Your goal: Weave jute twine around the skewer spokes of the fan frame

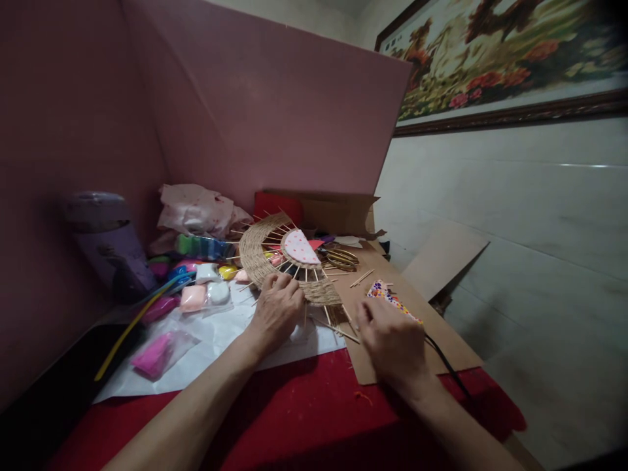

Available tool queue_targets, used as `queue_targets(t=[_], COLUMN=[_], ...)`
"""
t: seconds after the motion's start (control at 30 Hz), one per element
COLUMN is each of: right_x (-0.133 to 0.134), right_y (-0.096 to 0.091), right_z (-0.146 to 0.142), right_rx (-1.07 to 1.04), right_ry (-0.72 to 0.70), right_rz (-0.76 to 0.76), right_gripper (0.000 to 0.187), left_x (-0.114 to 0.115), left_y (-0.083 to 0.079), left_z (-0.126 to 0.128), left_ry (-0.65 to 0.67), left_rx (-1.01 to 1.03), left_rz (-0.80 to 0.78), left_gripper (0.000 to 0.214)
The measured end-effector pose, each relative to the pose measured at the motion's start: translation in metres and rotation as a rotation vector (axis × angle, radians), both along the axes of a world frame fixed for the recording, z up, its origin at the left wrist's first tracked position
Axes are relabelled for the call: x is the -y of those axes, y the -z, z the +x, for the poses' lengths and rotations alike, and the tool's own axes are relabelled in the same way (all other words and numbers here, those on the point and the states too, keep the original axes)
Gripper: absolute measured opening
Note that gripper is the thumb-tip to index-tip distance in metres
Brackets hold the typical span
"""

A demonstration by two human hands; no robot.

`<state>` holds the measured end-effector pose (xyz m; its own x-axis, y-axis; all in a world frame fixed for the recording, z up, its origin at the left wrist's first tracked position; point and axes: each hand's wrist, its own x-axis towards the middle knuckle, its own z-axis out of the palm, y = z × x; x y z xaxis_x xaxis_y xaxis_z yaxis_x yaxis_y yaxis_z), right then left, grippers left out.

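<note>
A half-round fan (258, 261) of thin wooden sticks woven with brown twine stands tilted in front of me. At its centre is a white half-disc (300, 248) with pink dots. My left hand (280, 304) is closed on the fan's lower woven band. My right hand (392, 337) is curled closed just right of the band's end, near the stick tips; what its fingers hold, if anything, is hidden. Behind it lies a flower-patterned tool (387, 297), and a black cord (446, 360) runs out past the wrist.
Bagged coloured clay (193, 297) and a pink packet (153, 355) lie on white sheeting (220, 340) at left. A purple canister (110, 248) stands behind them. Scissors (342, 259) and loose sticks (362, 278) rest on cardboard (441, 347) at right, over a red cloth (294, 405).
</note>
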<state>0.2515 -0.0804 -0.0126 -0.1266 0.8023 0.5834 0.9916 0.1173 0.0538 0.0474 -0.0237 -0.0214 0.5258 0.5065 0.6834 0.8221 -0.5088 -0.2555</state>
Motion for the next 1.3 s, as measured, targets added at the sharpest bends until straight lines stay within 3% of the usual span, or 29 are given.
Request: queue_targets(t=[0.07,0.1,0.2,0.37,0.5,0.63,0.77,0.9,1.03,1.3], right_x=[-0.010,-0.015,-0.031,-0.051,-0.060,-0.057,-0.030,0.007,0.023,0.020], right_y=[-0.007,-0.009,-0.006,0.005,0.006,-0.001,-0.016,-0.030,-0.031,-0.021], right_z=[0.028,0.041,0.068,0.090,0.107,0.115,0.093,0.047,0.009,-0.011], right_rx=[0.057,0.091,0.096,-0.106,-0.257,-0.578,-1.039,-1.485,-1.577,-1.670], right_ry=[0.163,0.233,0.278,0.071,-0.025,-0.102,-0.238,-0.447,-0.512,-0.530], right_rz=[-0.021,-0.077,-0.309,-0.480,-0.496,-0.464,-0.455,-0.757,-1.093,-1.231], right_gripper=[0.026,0.031,0.043,0.048,0.043,0.041,0.046,0.035,0.033,0.036], left_x=[0.000,0.000,0.001,0.001,0.001,0.001,0.003,0.004,0.004,0.001], left_y=[0.000,0.000,0.000,-0.001,0.000,0.001,0.000,-0.002,-0.002,0.003], left_z=[0.000,0.000,0.001,0.001,0.000,0.000,0.000,0.000,0.000,0.000], left_ry=[0.004,0.004,0.000,-0.004,-0.004,-0.008,-0.005,0.002,0.006,0.006], left_rx=[0.013,0.020,0.025,0.034,0.030,0.035,0.042,0.049,0.070,0.089], left_rz=[0.010,0.011,0.007,0.007,-0.010,-0.020,-0.039,-0.059,-0.067,-0.033], left_gripper=[0.016,0.016,0.016,0.016,0.015,0.015,0.015,0.015,0.014,0.014])
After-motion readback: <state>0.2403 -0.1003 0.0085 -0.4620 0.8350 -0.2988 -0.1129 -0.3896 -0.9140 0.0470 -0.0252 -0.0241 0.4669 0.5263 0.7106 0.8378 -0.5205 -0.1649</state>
